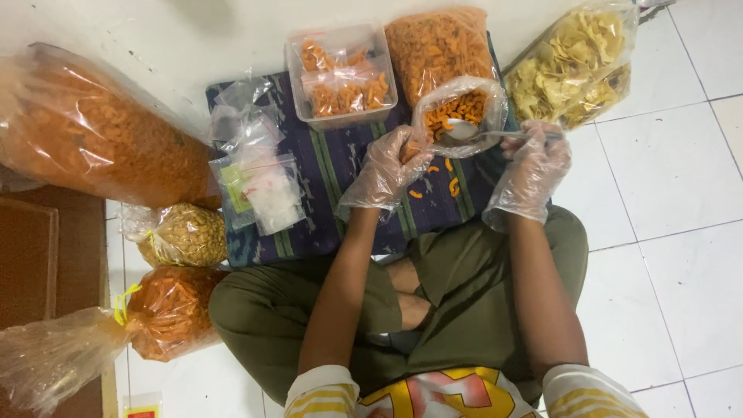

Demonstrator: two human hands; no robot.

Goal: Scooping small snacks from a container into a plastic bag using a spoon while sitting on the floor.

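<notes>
In the upper middle of the frame, the left hand [385,172], in a loose clear plastic glove, grips the near edge of a small clear bag [458,114] half filled with orange curled snacks [457,105] and holds its mouth open. The right hand [532,169], gloved the same way, has its fingers [520,143] closed around the handle of a metal spoon [474,132], whose bowl lies inside the bag's mouth.

The likeliest mishap is spillage: a few orange pieces [443,179] already lie loose on the striped blue cloth [329,166] just below the bag. The bag is thin and limp, held at one side only, so its rim could fold under the spoon and tip more out. The baggy gloves could also slip on the plastic or the handle.

Both forearms reach forward from the crossed legs in olive trousers [267,313], elbows bent, wrists angled inward toward the bag, the right one turned so that the spoon lies level.

Above the hands stand a clear plastic tub [298,85] with small filled packets, a big bag of the orange snacks [437,42] and, upper right, a bag of pale yellow chips [576,66] on the white tiled floor [681,193].
</notes>
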